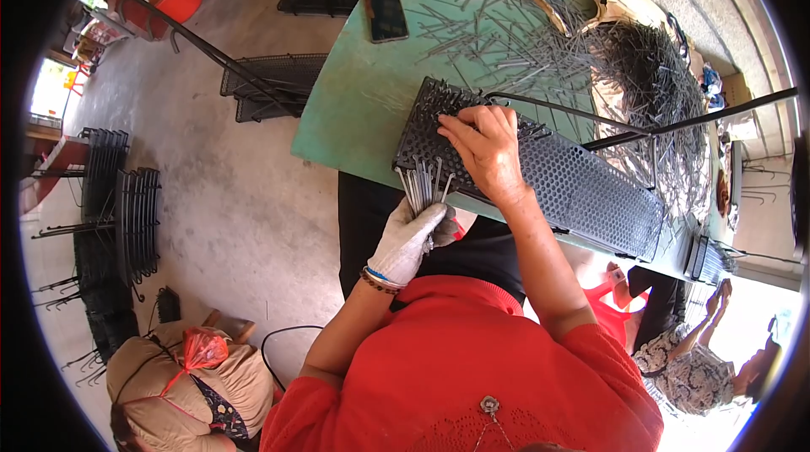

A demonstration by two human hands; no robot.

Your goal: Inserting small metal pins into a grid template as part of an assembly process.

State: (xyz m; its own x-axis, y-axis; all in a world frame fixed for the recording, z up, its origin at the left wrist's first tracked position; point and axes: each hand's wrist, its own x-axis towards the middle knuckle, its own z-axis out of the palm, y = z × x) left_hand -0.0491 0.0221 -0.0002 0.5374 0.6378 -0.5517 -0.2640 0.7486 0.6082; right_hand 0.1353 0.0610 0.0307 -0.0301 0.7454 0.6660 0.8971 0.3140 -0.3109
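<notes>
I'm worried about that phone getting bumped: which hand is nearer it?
Right: the bare right hand is over the black mesh panel, below and right of the phone in the picture. The gloved left hand, holding thin metal rods, is lower and farther away.

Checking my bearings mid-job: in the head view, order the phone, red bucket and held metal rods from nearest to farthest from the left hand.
From the left hand:
1. Metal rods: in its grip, sticking up.
2. Phone: beyond, near the green table's left edge.
3. Red bucket: off the table, upper left.
</notes>
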